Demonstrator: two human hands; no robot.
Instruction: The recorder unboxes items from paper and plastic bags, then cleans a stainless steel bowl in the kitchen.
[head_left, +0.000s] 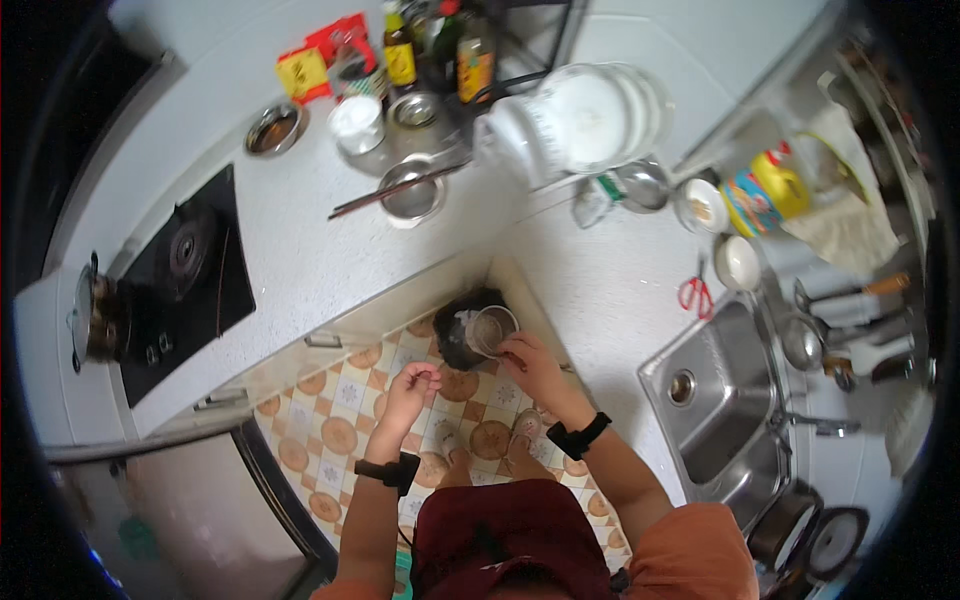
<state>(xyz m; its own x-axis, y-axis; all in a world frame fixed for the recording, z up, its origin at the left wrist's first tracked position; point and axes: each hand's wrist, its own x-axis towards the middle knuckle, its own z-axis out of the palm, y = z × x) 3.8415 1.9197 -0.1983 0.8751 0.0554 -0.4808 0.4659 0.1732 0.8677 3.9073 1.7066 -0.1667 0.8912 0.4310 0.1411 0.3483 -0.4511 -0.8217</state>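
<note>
My right hand (531, 366) grips the rim of a small round container (491, 331), tilted or seen from above; I cannot tell whether it is a bowl or a strainer. It is above a black, bag-lined bin (459, 341) standing on the floor in the corner between the cabinets. To its left, my left hand (414, 386) hovers over the tiled floor with fingers curled and thumb close to the fingertips. Whether something small lies between them does not show.
Chopsticks (397, 190) lie across a metal bowl (412, 196) on the counter (315, 225). Right are red-handled scissors (697, 296), a white bowl (738, 262) and a steel sink (720, 390). A cooktop (187, 277) with a pot (101, 319) is left; plates (592, 120) stand at the back.
</note>
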